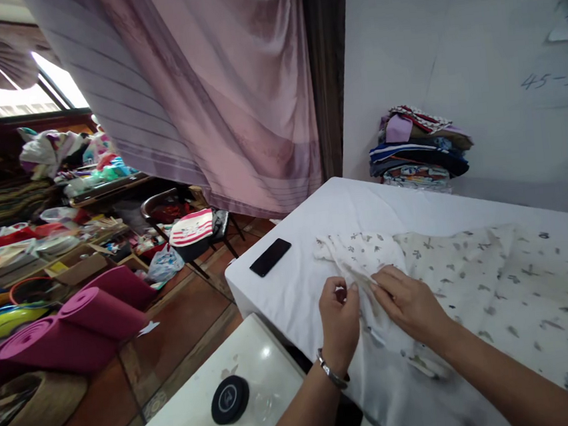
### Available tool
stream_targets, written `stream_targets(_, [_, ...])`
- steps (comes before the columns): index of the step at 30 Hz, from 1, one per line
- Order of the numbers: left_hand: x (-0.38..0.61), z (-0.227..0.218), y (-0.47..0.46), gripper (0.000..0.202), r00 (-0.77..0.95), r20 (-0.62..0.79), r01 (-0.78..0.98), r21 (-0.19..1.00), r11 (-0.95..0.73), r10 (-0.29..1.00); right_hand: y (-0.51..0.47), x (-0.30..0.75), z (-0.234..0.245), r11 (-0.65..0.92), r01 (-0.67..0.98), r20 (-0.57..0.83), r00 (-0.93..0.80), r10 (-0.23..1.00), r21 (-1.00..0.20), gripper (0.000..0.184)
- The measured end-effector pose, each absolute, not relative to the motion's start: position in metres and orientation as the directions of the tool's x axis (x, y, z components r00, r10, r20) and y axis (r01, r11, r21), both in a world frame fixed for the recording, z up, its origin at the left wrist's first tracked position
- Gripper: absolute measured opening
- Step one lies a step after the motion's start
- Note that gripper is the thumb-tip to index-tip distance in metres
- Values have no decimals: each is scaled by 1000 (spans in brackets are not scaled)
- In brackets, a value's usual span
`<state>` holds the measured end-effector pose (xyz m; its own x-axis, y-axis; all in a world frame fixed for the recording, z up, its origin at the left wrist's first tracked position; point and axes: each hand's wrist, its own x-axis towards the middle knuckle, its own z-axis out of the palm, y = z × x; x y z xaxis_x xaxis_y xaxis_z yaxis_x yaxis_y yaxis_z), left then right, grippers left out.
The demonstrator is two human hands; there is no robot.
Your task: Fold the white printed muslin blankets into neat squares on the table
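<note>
A white cloth with a small grey-green leaf print (471,275) lies spread over the right side of the white-covered table, bunched and folded toward its left end. My left hand (341,314), with a metal bracelet at the wrist, has its fingers curled at the fold's near left edge. What its fingertips pinch is partly hidden, but the cloth runs right up to the thumb. Just to the right, my right hand (410,301) pinches the same fold between thumb and fingers. A black phone (271,257) lies flat to the left of the cloth.
A pile of folded clothes (415,147) stands against the wall beyond the table. At lower left, a white glossy surface (182,410) holds a round black lid-like object (230,399). A chair (190,229), pink rolled mats (74,323) and clutter occupy the left floor. A pink curtain (232,91) hangs behind.
</note>
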<state>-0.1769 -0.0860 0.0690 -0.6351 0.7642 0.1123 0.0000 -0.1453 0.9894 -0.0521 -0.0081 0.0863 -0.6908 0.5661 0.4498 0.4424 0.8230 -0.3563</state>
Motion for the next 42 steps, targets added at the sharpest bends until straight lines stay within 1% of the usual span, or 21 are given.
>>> stream_targets(2, [-173,71,-87,18,-637,147,34,986,-163,757,-13,-56,85,844,404,452,-717,531,-352,27])
stream_targets(5, [-169,71,-89,16,-616,154,40,986,-164,773,-16,-58,79,866,368,489,-717,497,-339,29])
stream_targets(10, [-166,68,-90,12,-576,130,26,990,-141,807,-18,-58,74,858,372,511,-692,510,-354,30])
stream_targets(14, [-163,68,-91,11,-561,134,11,988,-155,817,-21,-59,76,857,386,509,-690,514,-342,31])
stream_targets(19, [-160,70,-92,13,-554,172,68,985,-161,814,-22,-60,77,858,387,503,-696,512,-339,34])
stream_targets(23, [-159,72,-94,14,-542,182,88,983,-160,821,-22,-60,75,868,395,504,-707,496,-300,35])
stream_targets(27, [-159,74,-95,14,-539,149,22,986,-163,829,-23,-60,72,880,408,500,-725,474,-243,38])
stream_targets(30, [-160,75,-96,18,-542,136,-24,984,-178,830,-26,-62,72,886,405,506,-728,462,-227,41])
stream_targets(33, [-162,74,-94,23,-550,110,-68,982,-176,828,-30,-63,73,891,371,493,-742,454,-261,45])
stream_targets(37, [-169,70,-89,29,-591,26,-139,981,-134,806,-35,-64,72,902,275,488,-769,414,-332,59])
stream_targets(39, [-178,70,-86,30,-599,-7,-201,969,-141,801,-36,-63,71,913,242,515,-764,388,-328,62])
stream_targets(42, [-200,81,-84,27,-640,-41,-303,931,-203,767,-35,-58,69,918,244,542,-747,384,-313,61])
